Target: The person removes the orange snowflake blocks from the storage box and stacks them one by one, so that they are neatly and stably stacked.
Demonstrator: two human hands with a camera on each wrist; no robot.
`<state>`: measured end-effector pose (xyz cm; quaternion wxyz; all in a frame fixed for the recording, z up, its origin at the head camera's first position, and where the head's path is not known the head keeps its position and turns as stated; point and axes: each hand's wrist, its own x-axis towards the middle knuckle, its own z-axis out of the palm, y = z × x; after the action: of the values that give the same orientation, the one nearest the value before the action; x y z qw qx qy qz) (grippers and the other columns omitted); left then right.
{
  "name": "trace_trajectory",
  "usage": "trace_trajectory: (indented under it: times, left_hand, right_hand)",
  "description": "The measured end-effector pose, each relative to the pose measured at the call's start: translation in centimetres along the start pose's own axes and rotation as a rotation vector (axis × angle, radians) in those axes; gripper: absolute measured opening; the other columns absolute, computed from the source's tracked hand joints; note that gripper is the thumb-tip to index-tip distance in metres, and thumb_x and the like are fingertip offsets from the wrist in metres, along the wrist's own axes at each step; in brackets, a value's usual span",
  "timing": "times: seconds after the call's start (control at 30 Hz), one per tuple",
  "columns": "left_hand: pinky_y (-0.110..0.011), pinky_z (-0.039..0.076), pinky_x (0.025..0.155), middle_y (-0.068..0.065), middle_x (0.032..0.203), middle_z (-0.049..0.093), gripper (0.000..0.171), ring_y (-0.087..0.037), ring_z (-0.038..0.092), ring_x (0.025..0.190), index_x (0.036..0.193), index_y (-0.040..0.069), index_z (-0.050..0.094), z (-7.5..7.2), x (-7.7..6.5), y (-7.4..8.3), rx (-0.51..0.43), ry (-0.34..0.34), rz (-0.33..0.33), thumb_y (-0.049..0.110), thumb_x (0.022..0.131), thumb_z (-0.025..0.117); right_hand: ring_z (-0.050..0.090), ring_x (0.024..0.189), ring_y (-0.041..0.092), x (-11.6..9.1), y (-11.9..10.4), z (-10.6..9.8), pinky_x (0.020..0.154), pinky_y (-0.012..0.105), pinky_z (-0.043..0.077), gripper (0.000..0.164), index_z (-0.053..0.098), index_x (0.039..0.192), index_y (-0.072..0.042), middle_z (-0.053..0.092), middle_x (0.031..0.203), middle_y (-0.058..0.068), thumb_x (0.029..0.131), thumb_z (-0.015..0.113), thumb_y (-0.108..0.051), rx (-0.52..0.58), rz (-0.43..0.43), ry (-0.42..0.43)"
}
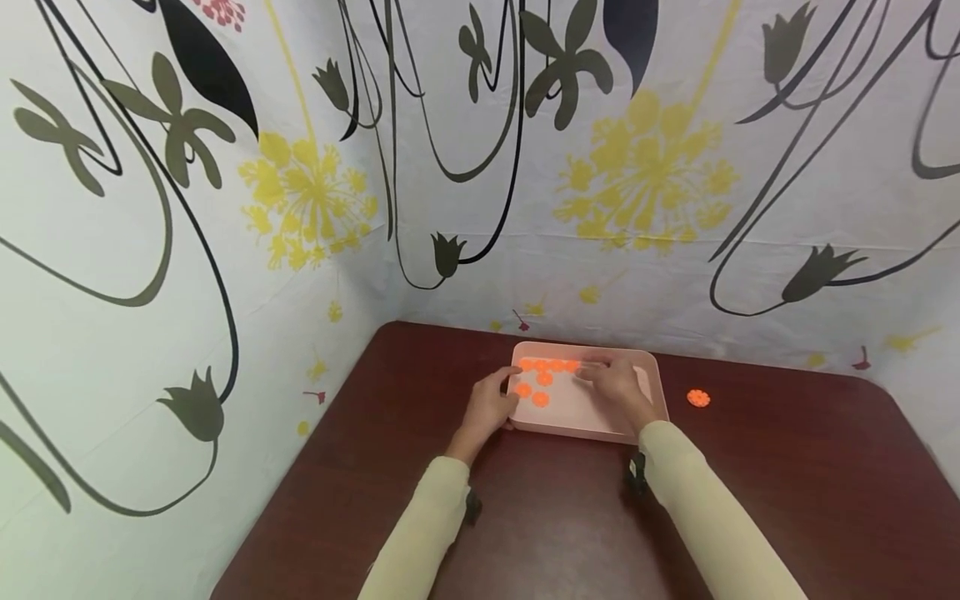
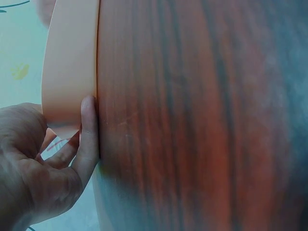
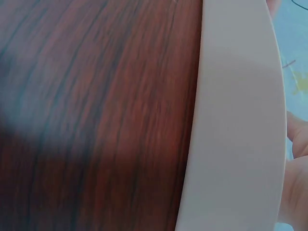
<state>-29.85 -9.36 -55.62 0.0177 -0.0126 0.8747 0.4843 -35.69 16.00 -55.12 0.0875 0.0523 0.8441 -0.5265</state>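
A shallow pink tray [image 1: 581, 417] lies on the table, with several orange flower-shaped discs [image 1: 541, 399] in its left part. Some of the discs form a row along the back wall; others lie in front of them. My left hand [image 1: 487, 408] grips the tray's left end. In the left wrist view its fingers [image 2: 88, 125] bend round the corner. Over the tray reaches my right hand [image 1: 618, 387], its fingertips at the right end of the back row. Cannot tell whether it pinches a disc; the tray wall [image 3: 238, 115] hides most of that hand in the right wrist view.
One more orange disc [image 1: 698, 398] lies on the dark red-brown table [image 1: 555, 517], right of the tray. A white cloth [image 1: 480, 200] with a flower pattern hangs behind the table and along its left side.
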Motion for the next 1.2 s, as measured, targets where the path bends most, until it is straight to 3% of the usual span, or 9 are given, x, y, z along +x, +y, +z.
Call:
trace_trajectory:
  times: [0.07,0.23,0.33,0.73,1.0,1.2]
  left_hand:
    - [-0.031,0.058,0.044,-0.007,0.084,0.06,0.052,-0.016,0.057,0.044,0.145,0.024,0.064,0.0,0.1,-0.1,0.004,-0.006,0.0,0.004,0.097,0.065]
    - [-0.031,0.058,0.044,-0.006,0.084,0.061,0.052,-0.016,0.058,0.045,0.146,0.024,0.063,-0.1,0.3,-0.1,0.011,-0.014,-0.004,0.005,0.098,0.066]
    - [-0.031,0.058,0.044,-0.006,0.083,0.061,0.052,-0.016,0.057,0.045,0.147,0.023,0.062,-0.1,0.3,-0.1,0.005,-0.015,-0.004,0.005,0.098,0.066]
    - [-0.031,0.058,0.044,-0.011,0.097,0.065,0.054,-0.016,0.056,0.044,0.148,0.024,0.061,-0.3,0.0,0.1,0.004,-0.04,-0.005,0.005,0.098,0.064]
    - [-0.032,0.057,0.044,-0.005,0.077,0.062,0.053,-0.018,0.057,0.043,0.15,0.021,0.06,-0.3,-0.2,0.1,-0.019,-0.045,-0.019,0.006,0.099,0.063]
    - [-0.032,0.058,0.044,-0.008,0.088,0.067,0.053,-0.017,0.058,0.044,0.149,0.022,0.06,-0.4,-0.1,0.1,0.005,-0.042,-0.017,0.006,0.099,0.064]
  right_hand:
    - [0.062,0.123,0.027,0.2,0.0,0.5,0.091,0.03,0.054,0.047,0.066,0.141,-0.007,0.063,0.147,0.017,0.098,0.073,-0.024,-0.005,0.0,0.029]
    - [0.057,0.138,0.035,0.4,0.2,1.3,0.112,0.048,0.051,0.044,0.069,0.137,-0.008,0.064,0.147,0.016,0.096,0.077,-0.021,-0.044,-0.014,0.074]
    - [0.056,0.14,0.037,0.3,0.3,1.5,0.117,0.054,0.047,0.044,0.07,0.135,-0.009,0.066,0.145,0.015,0.094,0.079,-0.023,-0.087,-0.021,0.096]
    - [0.067,0.116,0.035,0.1,-0.4,2.9,0.101,0.053,0.055,0.044,0.074,0.121,-0.006,0.074,0.127,0.015,0.088,0.085,-0.033,-0.208,-0.073,0.225]
    - [0.066,0.1,0.032,0.5,-0.5,3.6,0.085,0.047,0.054,0.035,0.074,0.106,-0.007,0.075,0.11,0.013,0.087,0.086,-0.033,-0.29,-0.108,0.28]
    - [0.066,0.094,0.031,0.6,-0.7,3.8,0.081,0.044,0.054,0.029,0.074,0.102,-0.007,0.075,0.103,0.013,0.088,0.084,-0.03,-0.318,-0.115,0.272]
